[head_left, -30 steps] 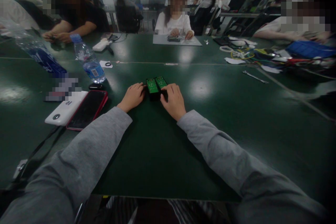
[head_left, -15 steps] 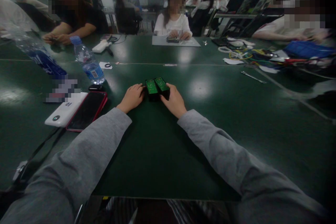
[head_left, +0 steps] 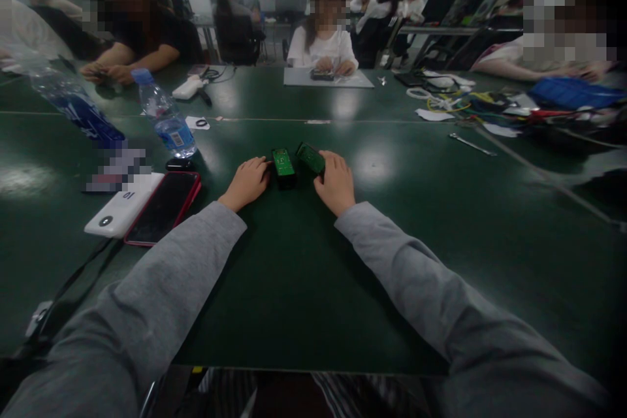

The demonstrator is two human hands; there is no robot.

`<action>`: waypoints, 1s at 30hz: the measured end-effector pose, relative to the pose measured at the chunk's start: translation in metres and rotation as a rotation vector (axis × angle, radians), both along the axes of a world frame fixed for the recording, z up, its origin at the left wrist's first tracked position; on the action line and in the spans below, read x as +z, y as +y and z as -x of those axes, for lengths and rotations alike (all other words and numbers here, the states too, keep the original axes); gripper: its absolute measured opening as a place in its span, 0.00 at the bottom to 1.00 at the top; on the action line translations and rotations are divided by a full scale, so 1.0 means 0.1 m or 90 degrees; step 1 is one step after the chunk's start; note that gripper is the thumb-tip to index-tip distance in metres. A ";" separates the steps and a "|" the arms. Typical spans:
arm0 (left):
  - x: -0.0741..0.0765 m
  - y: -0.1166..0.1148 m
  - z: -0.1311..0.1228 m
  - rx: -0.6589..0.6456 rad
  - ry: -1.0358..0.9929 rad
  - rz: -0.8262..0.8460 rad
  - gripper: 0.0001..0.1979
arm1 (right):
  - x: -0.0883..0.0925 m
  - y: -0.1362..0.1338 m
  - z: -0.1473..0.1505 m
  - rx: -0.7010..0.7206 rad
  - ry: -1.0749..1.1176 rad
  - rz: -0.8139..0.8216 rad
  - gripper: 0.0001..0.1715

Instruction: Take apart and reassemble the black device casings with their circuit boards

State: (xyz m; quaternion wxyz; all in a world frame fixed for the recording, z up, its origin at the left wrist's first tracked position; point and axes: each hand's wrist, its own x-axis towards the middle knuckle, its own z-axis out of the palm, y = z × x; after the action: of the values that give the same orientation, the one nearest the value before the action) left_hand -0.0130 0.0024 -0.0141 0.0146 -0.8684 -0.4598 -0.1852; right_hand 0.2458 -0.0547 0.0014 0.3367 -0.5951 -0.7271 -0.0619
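Observation:
Two small black blocks topped with green circuit boards lie on the dark green table [head_left: 304, 274] in front of me. My left hand [head_left: 247, 181] rests curled beside the left block [head_left: 283, 166], its fingertips touching that block's side. My right hand [head_left: 336, 183] grips the right block [head_left: 310, 158], which is tilted and pulled a little away from the left one. Both my arms wear grey sleeves.
At my left lie a red-cased phone [head_left: 162, 207], a white power bank [head_left: 121, 206] and a water bottle [head_left: 164, 114]. A wrench [head_left: 473, 144] and a tangle of cables [head_left: 450, 101] lie at the right. Other people work at the table's far side.
My right hand has drawn the right block away to the right and tilted it, so the two blocks no longer lie side by side. The left hand has stayed put.

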 end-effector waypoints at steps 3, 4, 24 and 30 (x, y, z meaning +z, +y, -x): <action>0.00 0.00 0.00 -0.004 -0.001 -0.002 0.20 | -0.01 -0.01 0.03 0.029 -0.031 0.003 0.31; -0.01 0.01 0.00 -0.003 -0.002 -0.003 0.19 | -0.01 -0.01 0.04 0.035 -0.038 0.004 0.29; 0.02 -0.02 -0.02 0.006 0.015 -0.008 0.19 | 0.08 -0.02 0.03 0.007 -0.080 -0.007 0.29; 0.02 -0.01 -0.01 0.002 0.013 -0.011 0.19 | 0.09 -0.06 0.08 0.057 -0.127 -0.011 0.28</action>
State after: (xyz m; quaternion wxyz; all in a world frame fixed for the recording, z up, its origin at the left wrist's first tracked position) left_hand -0.0115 0.0009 -0.0125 0.0271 -0.8694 -0.4592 -0.1806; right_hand 0.2380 -0.0608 0.0109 0.2704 -0.5501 -0.7822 -0.1121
